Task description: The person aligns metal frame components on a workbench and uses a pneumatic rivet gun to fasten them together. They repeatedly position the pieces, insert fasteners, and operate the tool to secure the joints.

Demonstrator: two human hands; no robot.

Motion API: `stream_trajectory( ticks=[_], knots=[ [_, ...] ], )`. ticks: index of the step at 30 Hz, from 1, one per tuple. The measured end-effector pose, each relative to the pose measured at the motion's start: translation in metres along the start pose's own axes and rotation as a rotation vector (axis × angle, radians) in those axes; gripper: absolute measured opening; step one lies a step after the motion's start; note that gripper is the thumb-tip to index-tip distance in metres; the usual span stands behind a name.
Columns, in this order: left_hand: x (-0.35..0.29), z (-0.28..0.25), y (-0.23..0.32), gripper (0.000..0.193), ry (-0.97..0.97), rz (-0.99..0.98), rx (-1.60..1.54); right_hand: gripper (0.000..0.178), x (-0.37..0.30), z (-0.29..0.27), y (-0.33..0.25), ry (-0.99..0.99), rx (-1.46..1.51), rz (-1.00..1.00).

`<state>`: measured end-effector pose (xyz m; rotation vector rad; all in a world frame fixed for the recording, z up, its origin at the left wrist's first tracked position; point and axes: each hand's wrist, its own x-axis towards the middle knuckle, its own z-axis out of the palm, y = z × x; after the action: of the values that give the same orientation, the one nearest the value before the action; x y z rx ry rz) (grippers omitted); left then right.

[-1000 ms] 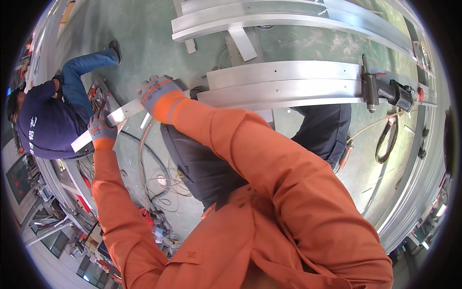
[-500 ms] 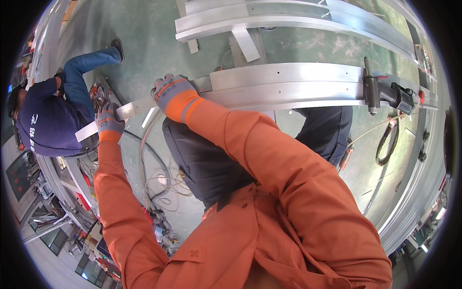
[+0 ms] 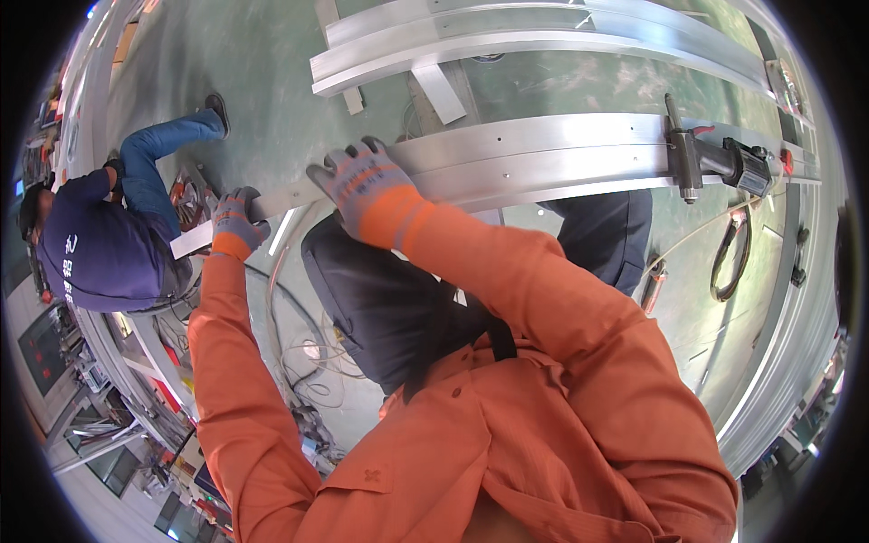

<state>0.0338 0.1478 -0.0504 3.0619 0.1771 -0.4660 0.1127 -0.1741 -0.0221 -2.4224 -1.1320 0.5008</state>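
Note:
My left hand [image 3: 237,222], in a grey and orange glove, closes around a narrow silver metal bar [image 3: 288,196] near its left end. My right hand [image 3: 367,181], gloved alike, is wrapped over the left end of a wide aluminium profile [image 3: 543,156], where the bar meets it. Fingertips reach over the far edge; the join itself is hidden under the palm. The profile lies crosswise above my knees, with small holes along its face. Toward its right end rests a grey-black power tool [image 3: 715,163] with a red lever.
Further off lie more long aluminium profiles [image 3: 534,50] on crosspieces [image 3: 439,93]. At left a co-worker in a dark shirt [image 3: 113,240] sits low. Hoses [image 3: 303,317] coil on the green floor; a black cable loop [image 3: 730,262] and a red-and-grey canister [image 3: 654,288] lie at right.
My left hand has moved right, carrying the bar closer to the wide profile. My right hand has slid right from the bar onto the profile's end, covering the join.

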Motion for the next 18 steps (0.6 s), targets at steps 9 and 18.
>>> stream_trajectory(
  ticks=[9, 18],
  knots=[
    [-0.004, 0.025, -0.015, 0.053, 0.007, 0.01, -0.386, 0.051, -0.188, 0.014, 0.047, 0.069, 0.371, 0.077],
    [0.024, 0.044, 0.025, 0.057, -0.023, 0.02, -0.201, 0.047, -0.258, -0.006, 0.078, 0.348, 0.42, 0.217]
  ],
)
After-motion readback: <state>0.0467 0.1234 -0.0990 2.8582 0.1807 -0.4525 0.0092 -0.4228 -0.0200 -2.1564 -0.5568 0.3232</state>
